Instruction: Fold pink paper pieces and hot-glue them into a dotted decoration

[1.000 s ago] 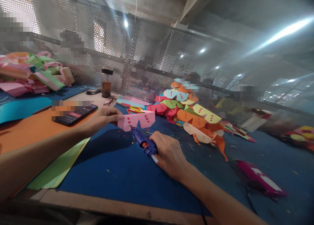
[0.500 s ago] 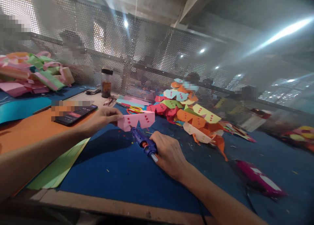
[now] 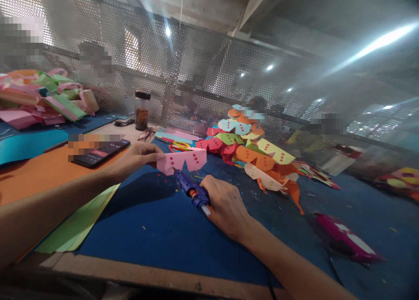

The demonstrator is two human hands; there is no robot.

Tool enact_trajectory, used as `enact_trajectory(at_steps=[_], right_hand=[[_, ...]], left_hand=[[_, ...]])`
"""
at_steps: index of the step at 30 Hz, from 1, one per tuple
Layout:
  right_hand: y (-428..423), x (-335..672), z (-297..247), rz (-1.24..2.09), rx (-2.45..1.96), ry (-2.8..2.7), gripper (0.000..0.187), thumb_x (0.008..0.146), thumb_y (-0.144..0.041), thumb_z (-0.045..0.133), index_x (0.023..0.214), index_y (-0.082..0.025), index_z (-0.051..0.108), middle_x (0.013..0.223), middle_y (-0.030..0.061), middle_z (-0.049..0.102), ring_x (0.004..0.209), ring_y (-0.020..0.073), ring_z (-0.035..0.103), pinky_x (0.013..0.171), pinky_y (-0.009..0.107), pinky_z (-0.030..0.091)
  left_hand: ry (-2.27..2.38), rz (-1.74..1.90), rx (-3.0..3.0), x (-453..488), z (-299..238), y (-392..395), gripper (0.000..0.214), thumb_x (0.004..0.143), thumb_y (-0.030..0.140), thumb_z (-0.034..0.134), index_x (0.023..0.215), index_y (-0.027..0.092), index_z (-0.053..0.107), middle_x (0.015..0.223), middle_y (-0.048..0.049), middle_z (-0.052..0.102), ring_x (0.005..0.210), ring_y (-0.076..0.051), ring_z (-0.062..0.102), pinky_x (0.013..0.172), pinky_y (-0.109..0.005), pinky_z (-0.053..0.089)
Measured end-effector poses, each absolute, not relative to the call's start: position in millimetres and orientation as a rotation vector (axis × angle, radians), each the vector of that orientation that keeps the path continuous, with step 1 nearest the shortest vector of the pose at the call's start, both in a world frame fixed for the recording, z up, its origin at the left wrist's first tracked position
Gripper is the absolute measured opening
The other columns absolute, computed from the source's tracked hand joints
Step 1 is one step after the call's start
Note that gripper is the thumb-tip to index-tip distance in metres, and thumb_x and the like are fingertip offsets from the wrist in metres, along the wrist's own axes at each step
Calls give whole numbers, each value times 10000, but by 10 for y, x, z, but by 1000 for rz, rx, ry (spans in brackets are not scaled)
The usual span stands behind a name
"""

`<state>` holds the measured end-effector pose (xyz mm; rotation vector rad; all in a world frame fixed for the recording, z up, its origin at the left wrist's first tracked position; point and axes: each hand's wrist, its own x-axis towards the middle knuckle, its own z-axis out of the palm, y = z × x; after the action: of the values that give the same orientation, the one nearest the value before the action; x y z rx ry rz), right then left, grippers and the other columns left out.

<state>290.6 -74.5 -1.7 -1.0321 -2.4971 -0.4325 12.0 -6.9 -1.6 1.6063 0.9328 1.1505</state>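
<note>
Between the thumb and fingers of my left hand (image 3: pixel 144 156) is the left end of a pink paper cutout (image 3: pixel 168 161). The cutout has a V-shaped notch in its lower edge and small red squares on both halves. My right hand (image 3: pixel 227 204) is wrapped round a blue glue gun (image 3: pixel 190 190), with a clear glue stick poking out of its back end. The gun's nozzle is at the lower left edge of the cutout; whether it touches the paper I cannot tell. Most of the right-hand fingers are hidden behind the gun.
A pile of similar colourful paper cutouts (image 3: pixel 255 158) lies to the right, and a magenta packet (image 3: pixel 347 239) nearer me. On the left are a phone (image 3: pixel 101 153), a lidded jar (image 3: pixel 142 112), green sheets (image 3: pixel 78 221) and heaped paper pieces (image 3: pixel 65 101). Yellow-handled scissors (image 3: pixel 180 146) lie behind the cutout.
</note>
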Motion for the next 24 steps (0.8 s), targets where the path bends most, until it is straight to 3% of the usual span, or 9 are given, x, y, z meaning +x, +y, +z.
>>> enact_trajectory(at_steps=[14,24], right_hand=[[-742,2899,-18,-467,-1018,-2481,92,844,-143,471,830,-225,434,735,23,574,646,179,511,592,303,302],[-745,2907,-15,-427,-1048,-2500,69,920,-189,475,859,-217,461,761,28,595,675,189,541,607,309,320]], left_hand=[[936,1152,1599,117,-14,-71,227,788,382,738,752,159,718,718,-51,711,682,-176,643,690,-319,507],[930,1157,1578,121,-17,-69,206,793,363,734,759,160,725,720,-50,710,680,-172,646,696,-320,508]])
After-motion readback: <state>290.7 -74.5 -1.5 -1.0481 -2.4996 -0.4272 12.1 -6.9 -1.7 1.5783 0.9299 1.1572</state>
